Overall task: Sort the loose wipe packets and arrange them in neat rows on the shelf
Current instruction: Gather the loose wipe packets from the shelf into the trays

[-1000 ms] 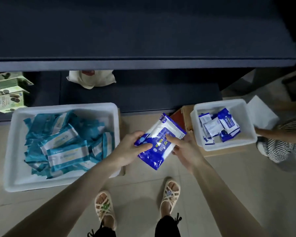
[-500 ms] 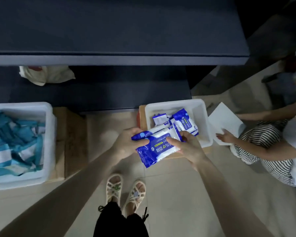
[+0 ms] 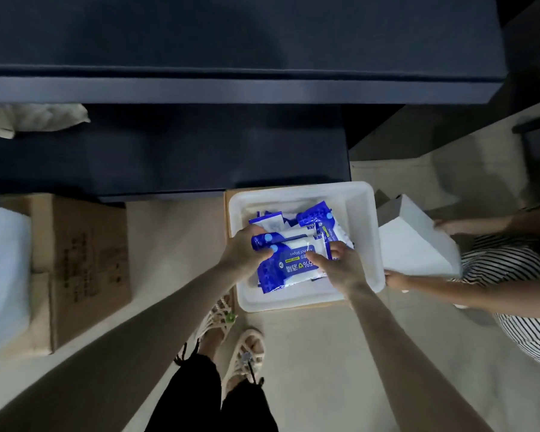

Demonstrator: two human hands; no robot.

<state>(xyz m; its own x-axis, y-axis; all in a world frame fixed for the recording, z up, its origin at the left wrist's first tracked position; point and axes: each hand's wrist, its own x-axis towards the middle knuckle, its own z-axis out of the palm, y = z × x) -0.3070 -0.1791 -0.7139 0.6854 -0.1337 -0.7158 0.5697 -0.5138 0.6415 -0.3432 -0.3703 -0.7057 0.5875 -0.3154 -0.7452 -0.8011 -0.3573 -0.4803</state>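
A blue and white wipe packet [image 3: 290, 265] is held low inside the white bin [image 3: 362, 213], which stands on the floor below the dark shelf [image 3: 200, 157]. My left hand [image 3: 242, 255] grips the packet's left end. My right hand [image 3: 340, 266] holds its right side with thumb and fingers. Several more blue and white wipe packets [image 3: 317, 218] lie loose in the bin behind the held one.
A cardboard box [image 3: 85, 269] sits on the floor at the left, with a white bin's edge [image 3: 0, 275] beside it. A person in a striped top [image 3: 518, 285] crouches at the right, handling a white box [image 3: 415, 247]. A pale bag [image 3: 35, 118] lies on the shelf.
My view has swung right, so the bin of teal packets has left the frame. Both hands have carried the blue packet from in front of the white bin down into it.
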